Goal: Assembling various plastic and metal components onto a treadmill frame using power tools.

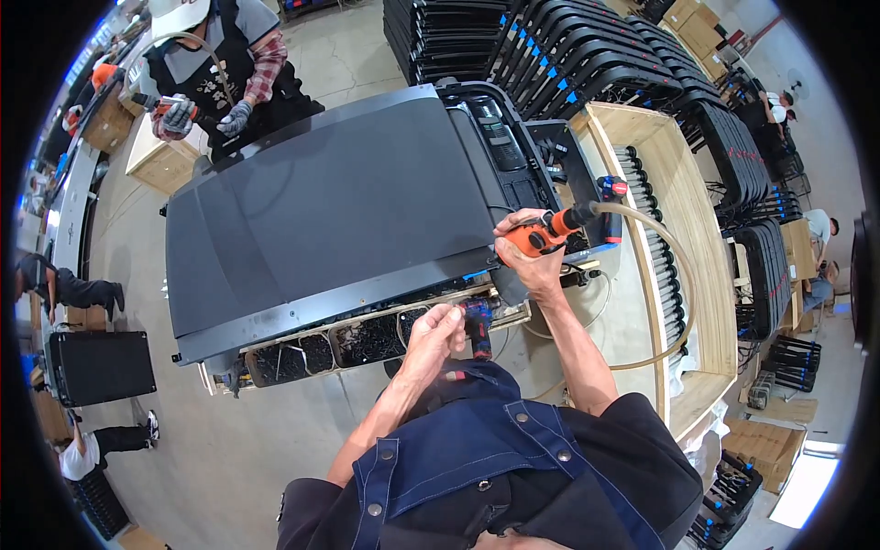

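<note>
My right hand (533,257) grips an orange pneumatic screwdriver (530,240) with a black end, from which a clear hose (674,247) curves away. The tool is over the near right corner of a black treadmill (353,202), beside its console (495,133). My left hand (438,335) is closed in front of the treadmill's near edge, fingers pinched together; whatever they may hold is hidden. Just right of that hand, a dark blue cordless driver (478,328) rests at the end of a wooden rack. Bins of black screws (368,339) sit in this rack.
Across the treadmill, a co-worker's gloved hands (179,117) hold another hosed driver. A red-and-blue cordless driver (612,206) stands at the right, beside a wooden crate (701,275) with a row of black-ended rollers (665,257). Black frames (587,64) are stacked behind.
</note>
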The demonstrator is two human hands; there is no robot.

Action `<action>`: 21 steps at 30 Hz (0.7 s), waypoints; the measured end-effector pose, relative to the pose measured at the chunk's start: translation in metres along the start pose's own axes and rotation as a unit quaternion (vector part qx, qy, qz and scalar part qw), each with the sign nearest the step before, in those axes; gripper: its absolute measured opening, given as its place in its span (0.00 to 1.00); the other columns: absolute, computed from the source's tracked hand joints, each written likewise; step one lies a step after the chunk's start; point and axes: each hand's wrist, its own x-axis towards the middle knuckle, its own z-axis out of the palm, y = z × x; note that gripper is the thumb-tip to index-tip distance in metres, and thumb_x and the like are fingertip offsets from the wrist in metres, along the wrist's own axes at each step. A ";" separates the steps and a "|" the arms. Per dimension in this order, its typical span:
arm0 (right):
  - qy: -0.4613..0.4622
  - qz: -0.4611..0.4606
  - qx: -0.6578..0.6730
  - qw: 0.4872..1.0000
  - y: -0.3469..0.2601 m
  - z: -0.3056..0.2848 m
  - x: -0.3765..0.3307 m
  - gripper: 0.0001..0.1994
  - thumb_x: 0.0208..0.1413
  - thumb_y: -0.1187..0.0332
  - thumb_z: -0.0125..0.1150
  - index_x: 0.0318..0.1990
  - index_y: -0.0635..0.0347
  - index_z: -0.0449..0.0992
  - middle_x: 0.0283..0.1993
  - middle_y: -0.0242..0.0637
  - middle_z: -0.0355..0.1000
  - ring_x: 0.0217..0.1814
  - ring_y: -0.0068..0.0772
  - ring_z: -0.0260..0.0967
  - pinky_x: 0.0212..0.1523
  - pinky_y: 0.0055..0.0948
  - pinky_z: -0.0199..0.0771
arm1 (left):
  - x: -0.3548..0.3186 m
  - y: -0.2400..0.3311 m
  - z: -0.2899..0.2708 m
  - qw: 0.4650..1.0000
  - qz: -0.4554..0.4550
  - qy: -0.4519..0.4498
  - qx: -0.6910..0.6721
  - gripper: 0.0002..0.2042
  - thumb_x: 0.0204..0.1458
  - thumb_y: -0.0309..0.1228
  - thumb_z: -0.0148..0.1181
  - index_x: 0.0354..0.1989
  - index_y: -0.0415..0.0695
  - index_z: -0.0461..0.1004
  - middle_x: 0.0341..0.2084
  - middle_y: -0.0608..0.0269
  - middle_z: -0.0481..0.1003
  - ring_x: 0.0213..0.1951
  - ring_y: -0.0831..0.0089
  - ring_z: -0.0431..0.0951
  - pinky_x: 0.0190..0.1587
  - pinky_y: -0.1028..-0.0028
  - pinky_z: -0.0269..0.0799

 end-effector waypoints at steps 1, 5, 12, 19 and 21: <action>-0.004 0.010 0.001 1.000 0.000 -0.001 0.000 0.18 0.49 0.84 0.70 0.48 0.64 0.73 0.45 0.41 0.78 0.46 0.31 0.78 0.52 0.32 0.81 | 0.001 0.000 0.000 1.000 0.003 -0.002 0.002 0.08 0.65 0.35 0.60 0.42 0.42 0.75 0.29 0.70 0.73 0.28 0.81 0.72 0.32 0.78 0.70; -0.046 0.041 -0.029 0.998 -0.008 0.000 0.002 0.21 0.48 0.82 0.71 0.49 0.63 0.71 0.47 0.45 0.77 0.47 0.35 0.79 0.51 0.36 0.82 | 0.001 -0.008 -0.005 0.999 0.027 -0.030 0.014 0.10 0.67 0.34 0.57 0.48 0.40 0.74 0.38 0.62 0.79 0.36 0.77 0.80 0.41 0.75 0.79; -0.011 0.050 0.074 0.996 -0.028 -0.007 -0.009 0.20 0.49 0.78 0.69 0.51 0.64 0.73 0.47 0.41 0.77 0.46 0.34 0.78 0.52 0.37 0.79 | -0.005 -0.024 -0.014 0.993 0.047 0.047 -0.093 0.13 0.66 0.34 0.59 0.53 0.39 0.74 0.36 0.64 0.77 0.36 0.77 0.78 0.42 0.75 0.78; 0.001 0.078 0.242 0.967 -0.051 0.007 -0.041 0.23 0.51 0.70 0.68 0.56 0.58 0.70 0.49 0.40 0.73 0.48 0.38 0.75 0.63 0.53 0.70 | -0.013 -0.033 -0.019 0.966 0.036 0.049 -0.253 0.11 0.66 0.32 0.57 0.52 0.40 0.74 0.38 0.61 0.78 0.38 0.74 0.80 0.44 0.74 0.83; 0.005 0.090 0.252 0.963 -0.050 0.012 -0.048 0.23 0.52 0.68 0.68 0.55 0.57 0.70 0.49 0.40 0.73 0.48 0.37 0.75 0.63 0.53 0.71 | -0.017 -0.034 -0.017 0.962 0.032 0.054 -0.267 0.10 0.67 0.31 0.56 0.51 0.40 0.74 0.39 0.61 0.78 0.39 0.73 0.80 0.44 0.74 0.83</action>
